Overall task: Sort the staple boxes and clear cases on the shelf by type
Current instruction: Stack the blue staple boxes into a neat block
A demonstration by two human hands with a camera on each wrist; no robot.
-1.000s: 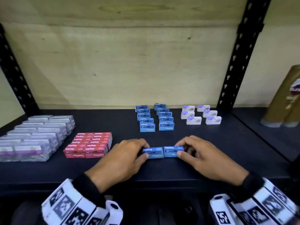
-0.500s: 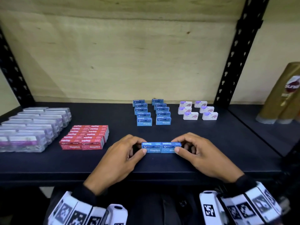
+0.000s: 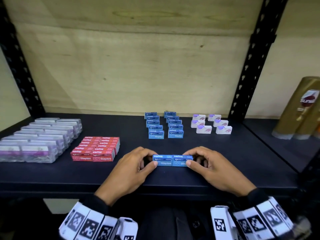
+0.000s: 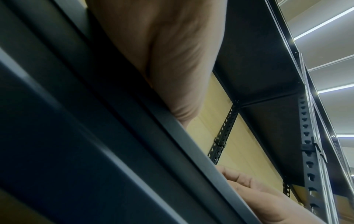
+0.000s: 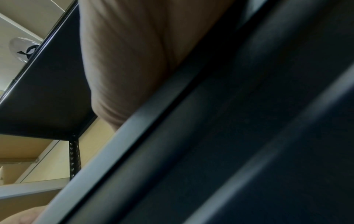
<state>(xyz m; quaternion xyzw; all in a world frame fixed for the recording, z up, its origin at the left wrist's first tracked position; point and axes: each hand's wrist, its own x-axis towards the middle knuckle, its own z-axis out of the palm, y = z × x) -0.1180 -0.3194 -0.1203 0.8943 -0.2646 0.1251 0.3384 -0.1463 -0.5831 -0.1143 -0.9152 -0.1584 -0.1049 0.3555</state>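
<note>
Far left on the black shelf [image 3: 242,153], the clear cases [image 3: 38,141] are sitting in two packed rows running front to back. Just right of them, the red staple boxes [image 3: 97,149] are lying in a tight block, their long sides running left to right, "Staples" faces turned toward the front edge.

Centre front now: the left hand [image 3: 131,170] is pinching the left blue box [image 3: 161,160], thumb on its front face and curled fingers behind its outer end. That box is touching the right blue box [image 3: 181,160] end to end, the two making one line with its long axis running left to right, parallel to the shelf's front edge, printed fronts facing the person. The right hand [image 3: 213,168] is mirroring the grip, thumb and curled fingers pinching the right box's outer end.

Behind them, two columns of blue staple boxes [image 3: 164,125] are standing upright, running toward the back. Further right, the white staple boxes [image 3: 211,125] are sitting in two short columns. Beyond the upright post, a gold bottle [image 3: 301,108] is standing.

The wrist views are showing only palms and the shelf's edge.
</note>
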